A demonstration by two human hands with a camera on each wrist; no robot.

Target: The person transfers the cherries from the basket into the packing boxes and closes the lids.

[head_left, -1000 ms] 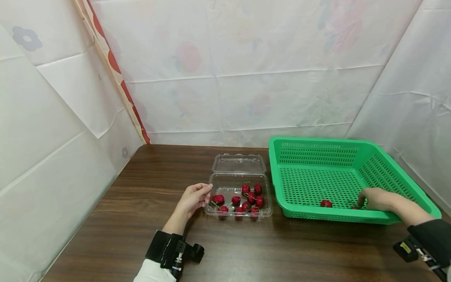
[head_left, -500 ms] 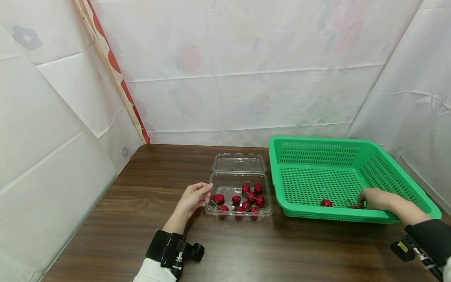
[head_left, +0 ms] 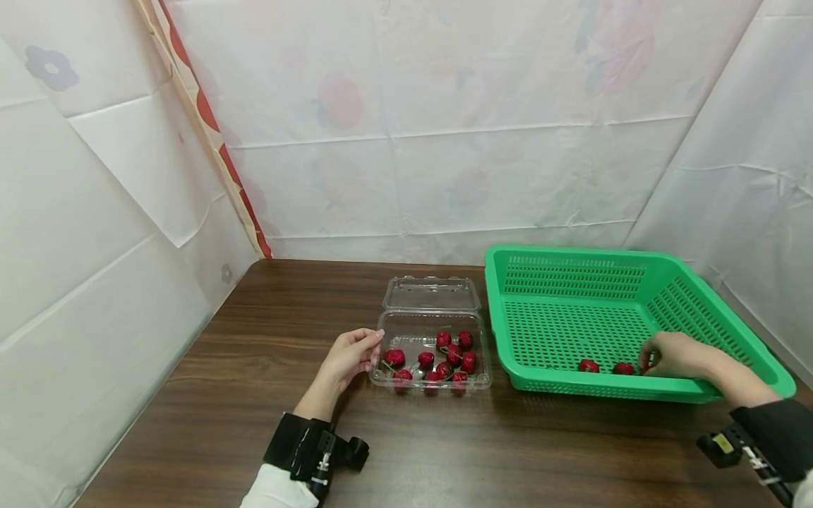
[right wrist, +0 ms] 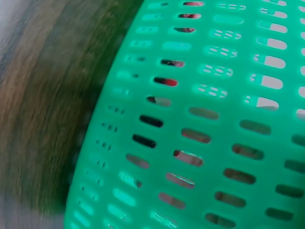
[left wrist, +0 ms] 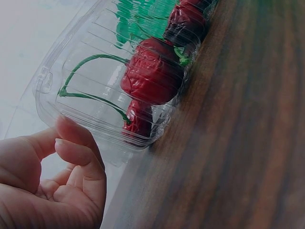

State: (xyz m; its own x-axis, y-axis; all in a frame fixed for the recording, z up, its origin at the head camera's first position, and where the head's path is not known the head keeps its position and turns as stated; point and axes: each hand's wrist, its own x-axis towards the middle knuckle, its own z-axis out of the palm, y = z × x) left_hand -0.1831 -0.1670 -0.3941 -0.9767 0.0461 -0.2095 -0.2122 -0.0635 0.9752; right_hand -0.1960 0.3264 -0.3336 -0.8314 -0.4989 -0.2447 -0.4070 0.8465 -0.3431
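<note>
In the head view my left hand (head_left: 348,361) holds the left rim of an open clear plastic clamshell box (head_left: 406,327). Thumb and forefinger meet at that rim in the left wrist view, near a wrinkled red cherry (left wrist: 153,71) with a green stem. Several cherries (head_left: 453,355) lie inside the box. My right hand (head_left: 682,355) reaches over the front rim of a green basket (head_left: 578,264), fingers curled round a cherry (head_left: 646,363) that is mostly hidden. Just left of it lie two more cherries, one nearer (head_left: 624,368) and one farther (head_left: 588,365). The basket wall hides the right hand's grip in the right wrist view.
The box's hinged lid (head_left: 432,293) lies back toward the rear of the brown wooden table (head_left: 267,339). Close to the box's right side stands the basket. White sheeting (head_left: 406,176) hangs behind the table and along both sides.
My right hand has shifted slightly left in the basket. A cherry beside its fingers has moved left and shows more fully, and another red bit now shows at the fingertips. The left hand stays put.
</note>
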